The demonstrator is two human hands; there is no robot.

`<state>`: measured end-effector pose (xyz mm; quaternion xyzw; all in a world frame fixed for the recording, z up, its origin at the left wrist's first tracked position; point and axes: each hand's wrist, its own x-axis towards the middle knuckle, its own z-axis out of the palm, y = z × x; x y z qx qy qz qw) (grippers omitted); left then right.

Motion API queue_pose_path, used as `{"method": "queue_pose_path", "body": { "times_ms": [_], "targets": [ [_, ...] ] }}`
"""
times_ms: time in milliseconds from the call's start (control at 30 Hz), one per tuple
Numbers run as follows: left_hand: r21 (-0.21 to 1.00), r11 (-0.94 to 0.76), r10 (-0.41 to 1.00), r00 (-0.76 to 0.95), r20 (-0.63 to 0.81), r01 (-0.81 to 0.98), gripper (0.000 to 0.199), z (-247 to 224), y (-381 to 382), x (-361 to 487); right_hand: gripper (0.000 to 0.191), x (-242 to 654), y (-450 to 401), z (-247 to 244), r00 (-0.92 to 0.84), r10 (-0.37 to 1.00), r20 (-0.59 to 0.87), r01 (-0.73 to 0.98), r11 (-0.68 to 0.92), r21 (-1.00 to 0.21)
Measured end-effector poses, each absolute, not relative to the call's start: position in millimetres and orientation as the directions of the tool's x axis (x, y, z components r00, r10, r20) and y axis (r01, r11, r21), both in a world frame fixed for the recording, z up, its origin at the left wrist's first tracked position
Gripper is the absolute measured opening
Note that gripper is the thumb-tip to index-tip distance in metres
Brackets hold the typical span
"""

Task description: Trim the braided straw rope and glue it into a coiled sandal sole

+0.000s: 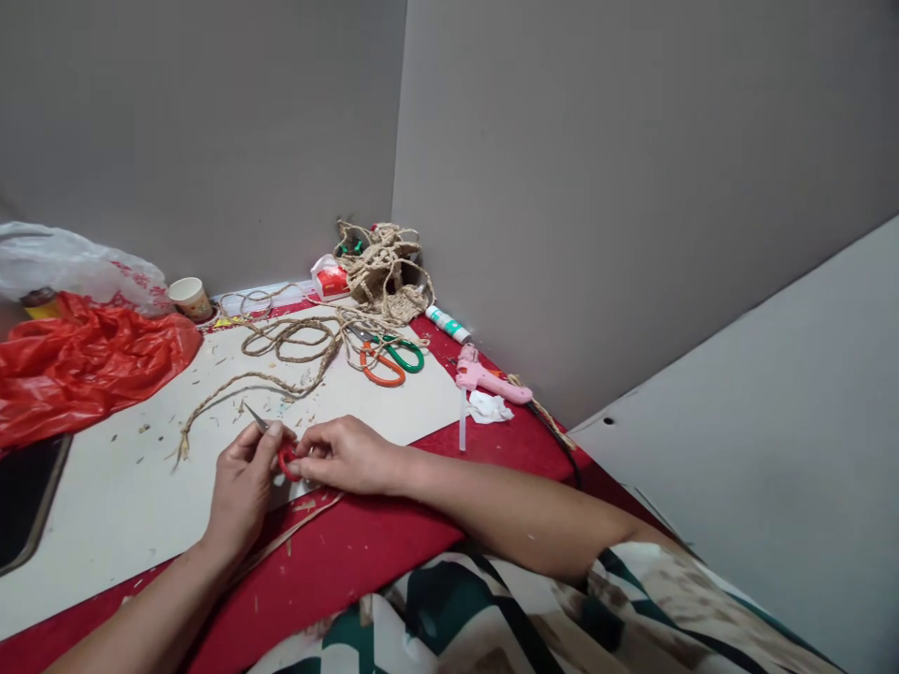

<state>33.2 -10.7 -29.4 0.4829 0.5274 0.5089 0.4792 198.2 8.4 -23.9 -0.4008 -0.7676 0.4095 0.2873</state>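
Evidently, in the head view, the left hand (243, 468) is clamped on a pointed metal tip (257, 418) aimed towards eleven, the right hand (351, 456) pinching a red loop (286, 460), at the frame's eight o'clock; whether they join, I cannot tell. A loosened pinch could let the point prick fingers or snag the rope (329, 359) at twelve from the hands.

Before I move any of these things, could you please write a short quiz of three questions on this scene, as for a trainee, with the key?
1. Which hand grips the pointed metal tool? A) right hand B) left hand
2. True or false: the paper cup is left of the pink glue gun.
3. Complete: the coloured part between the hands is ___.

Key: 1. B; 2. true; 3. red
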Motion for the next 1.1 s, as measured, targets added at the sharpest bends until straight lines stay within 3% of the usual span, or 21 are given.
{"method": "queue_pose_path", "body": {
  "times_ms": [233,367,500,633,800,967,1100],
  "targets": [
    [0.963,-0.186,0.981,0.085,0.172,0.197,0.023,-23,-21,41,0.012,203,-2,-17,-0.521,0.849,0.088,0.490,0.382,-0.784],
    [0.964,-0.118,0.984,0.157,0.082,0.238,0.032,-14,-26,44,0.011,237,-6,-1,-0.466,0.881,0.086,0.608,0.389,-0.692],
    [0.935,-0.089,0.976,0.217,0.014,0.343,0.040,2,-27,40,0.015,285,0,13,-0.367,0.929,0.051,0.780,0.337,-0.527],
    [0.778,-0.275,0.934,0.350,0.075,0.565,0.036,15,-6,34,0.024,312,9,18,-0.274,0.962,0.011,0.902,0.261,-0.345],
    [0.470,-0.494,0.869,0.437,0.232,0.732,0.036,7,55,34,0.018,313,22,24,-0.241,0.970,-0.018,0.941,0.230,-0.248],
    [0.348,-0.532,0.843,0.446,0.300,0.772,0.035,-14,112,31,0.013,321,58,42,-0.143,0.988,0.053,0.967,0.151,-0.205],
    [0.312,-0.536,0.833,0.429,0.350,0.785,0.030,-30,137,14,0.023,335,114,47,0.099,0.987,0.126,0.983,-0.077,-0.166]
  ]
}}
